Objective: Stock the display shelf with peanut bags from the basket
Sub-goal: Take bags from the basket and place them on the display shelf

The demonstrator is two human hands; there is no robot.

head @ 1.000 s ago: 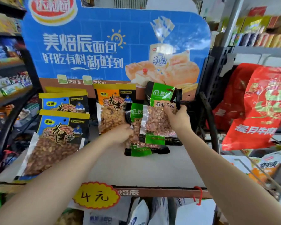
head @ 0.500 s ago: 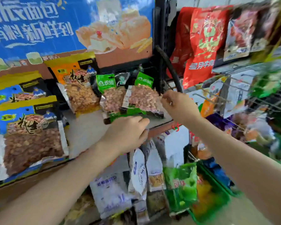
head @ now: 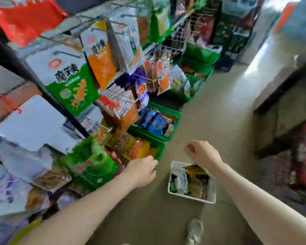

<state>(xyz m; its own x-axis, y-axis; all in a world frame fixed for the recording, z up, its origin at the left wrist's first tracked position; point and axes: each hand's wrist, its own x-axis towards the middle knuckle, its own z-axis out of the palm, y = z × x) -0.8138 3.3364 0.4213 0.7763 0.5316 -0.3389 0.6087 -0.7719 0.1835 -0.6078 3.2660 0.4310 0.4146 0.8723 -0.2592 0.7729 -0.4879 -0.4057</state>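
A white basket (head: 212, 187) stands on the floor, holding several snack bags (head: 194, 181) in orange, green and dark packaging. My right hand (head: 202, 152) hovers just above the basket's far edge, fingers loosely curled, holding nothing. My left hand (head: 141, 171) hangs to the left of the basket, near a green crate (head: 160, 147), also empty with loosely curled fingers. The display shelf with the peanut bags is out of view. The picture is blurred by motion.
A row of green crates (head: 175, 117) full of snacks lines the floor along the racks at left. Hanging packets (head: 102, 55) jut out from wire hooks above them. A dark counter (head: 281, 106) stands at the right. My shoe (head: 194, 230) shows at the bottom.
My view has swung from the shelf down and right to the floor. Both hands have let go of the green peanut bags and dropped toward the white basket.
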